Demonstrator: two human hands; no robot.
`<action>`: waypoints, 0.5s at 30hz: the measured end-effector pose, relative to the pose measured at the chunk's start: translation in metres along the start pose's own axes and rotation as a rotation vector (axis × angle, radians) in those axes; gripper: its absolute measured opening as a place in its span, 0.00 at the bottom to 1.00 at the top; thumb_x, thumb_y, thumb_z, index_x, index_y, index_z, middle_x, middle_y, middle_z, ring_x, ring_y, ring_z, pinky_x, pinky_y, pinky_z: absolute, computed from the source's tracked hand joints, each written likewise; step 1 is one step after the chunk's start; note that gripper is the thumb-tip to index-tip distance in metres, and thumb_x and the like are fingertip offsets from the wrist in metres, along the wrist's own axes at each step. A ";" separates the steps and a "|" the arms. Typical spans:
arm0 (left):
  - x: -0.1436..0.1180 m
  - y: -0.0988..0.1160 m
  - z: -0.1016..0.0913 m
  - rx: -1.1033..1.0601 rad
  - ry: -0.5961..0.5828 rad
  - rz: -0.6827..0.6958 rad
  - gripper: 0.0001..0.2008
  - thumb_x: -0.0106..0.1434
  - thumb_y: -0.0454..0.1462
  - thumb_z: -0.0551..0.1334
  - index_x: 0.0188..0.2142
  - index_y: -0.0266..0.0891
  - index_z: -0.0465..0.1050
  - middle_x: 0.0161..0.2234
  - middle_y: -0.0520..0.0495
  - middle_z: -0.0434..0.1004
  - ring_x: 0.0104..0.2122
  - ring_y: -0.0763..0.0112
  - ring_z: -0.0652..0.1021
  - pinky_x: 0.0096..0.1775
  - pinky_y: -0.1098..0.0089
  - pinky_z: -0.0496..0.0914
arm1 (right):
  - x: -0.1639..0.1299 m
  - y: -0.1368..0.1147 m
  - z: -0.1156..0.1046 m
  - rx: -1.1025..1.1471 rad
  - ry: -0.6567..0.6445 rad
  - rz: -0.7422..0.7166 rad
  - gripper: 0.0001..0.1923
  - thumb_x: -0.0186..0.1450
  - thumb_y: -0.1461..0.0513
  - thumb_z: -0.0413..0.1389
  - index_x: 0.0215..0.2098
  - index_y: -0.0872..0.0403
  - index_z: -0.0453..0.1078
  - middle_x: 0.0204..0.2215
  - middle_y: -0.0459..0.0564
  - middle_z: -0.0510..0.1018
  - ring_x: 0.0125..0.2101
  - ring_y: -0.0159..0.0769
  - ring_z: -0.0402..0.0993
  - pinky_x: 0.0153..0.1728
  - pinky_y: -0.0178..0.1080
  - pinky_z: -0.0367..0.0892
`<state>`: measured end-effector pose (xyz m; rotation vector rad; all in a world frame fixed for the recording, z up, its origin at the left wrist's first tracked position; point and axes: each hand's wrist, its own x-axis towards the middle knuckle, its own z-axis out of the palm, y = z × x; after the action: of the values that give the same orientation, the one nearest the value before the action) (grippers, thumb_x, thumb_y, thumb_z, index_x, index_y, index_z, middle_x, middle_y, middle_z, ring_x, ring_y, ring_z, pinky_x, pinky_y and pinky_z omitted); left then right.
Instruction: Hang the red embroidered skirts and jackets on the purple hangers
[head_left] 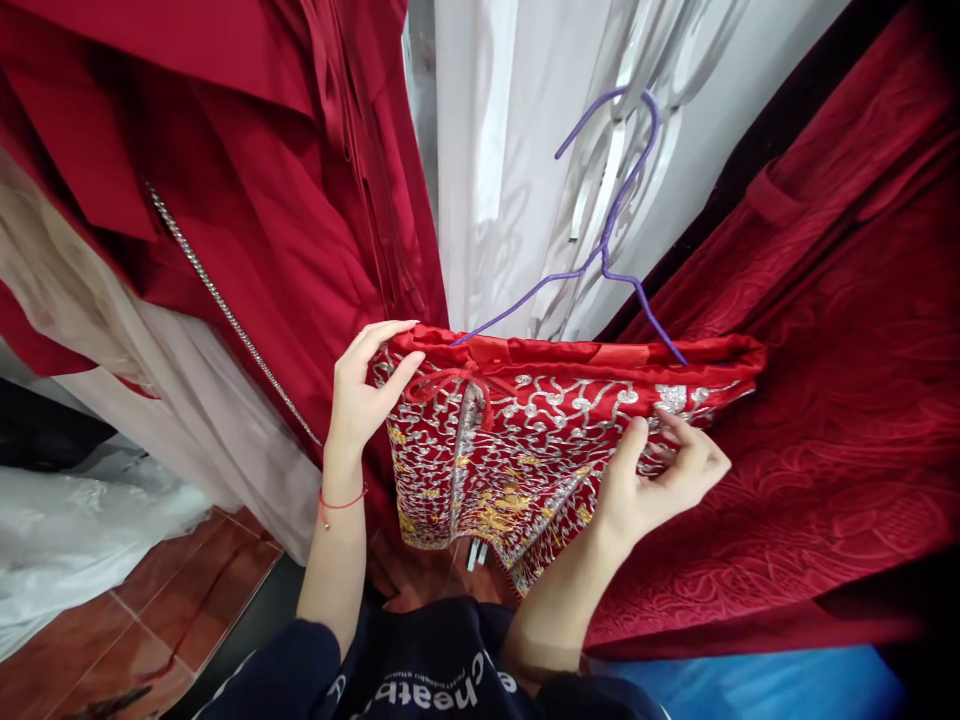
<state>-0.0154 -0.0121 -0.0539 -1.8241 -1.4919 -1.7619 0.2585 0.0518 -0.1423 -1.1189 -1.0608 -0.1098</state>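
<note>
Left hand pinches the upper left corner of a red satin garment embroidered in silver and gold, thumb in front, fingers curled over the waistband. Right hand pinches the embroidered front near the right end. The garment hangs folded over a thin purple wire hanger between dark red dresses (hook not visibly on any rail). Risk, as judged: satin could slide off the hanger bar if either grip loosens; fingernails might snag the metallic thread.
</note>
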 end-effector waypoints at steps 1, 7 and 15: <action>0.000 -0.001 0.001 -0.011 -0.006 0.009 0.13 0.65 0.42 0.65 0.47 0.42 0.76 0.47 0.46 0.80 0.47 0.66 0.79 0.53 0.64 0.72 | 0.001 0.000 -0.001 -0.004 0.001 -0.007 0.18 0.66 0.54 0.59 0.49 0.56 0.75 0.44 0.56 0.71 0.46 0.45 0.71 0.43 0.48 0.70; -0.003 -0.011 0.003 -0.061 -0.032 -0.026 0.08 0.67 0.42 0.62 0.40 0.40 0.70 0.47 0.43 0.80 0.48 0.65 0.80 0.51 0.65 0.73 | 0.061 0.020 -0.005 0.004 -0.030 -0.239 0.34 0.62 0.54 0.62 0.64 0.54 0.65 0.53 0.63 0.67 0.53 0.51 0.69 0.48 0.52 0.68; 0.011 -0.014 -0.010 0.000 -0.232 0.026 0.09 0.64 0.42 0.64 0.37 0.39 0.75 0.37 0.47 0.82 0.35 0.68 0.80 0.41 0.70 0.73 | 0.134 0.048 -0.016 -0.093 -0.457 -0.405 0.17 0.64 0.54 0.60 0.48 0.53 0.76 0.49 0.62 0.72 0.51 0.44 0.71 0.49 0.45 0.67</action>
<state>-0.0340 -0.0075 -0.0488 -2.0982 -1.5387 -1.5825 0.3667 0.1178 -0.0765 -1.0209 -1.7010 -0.2336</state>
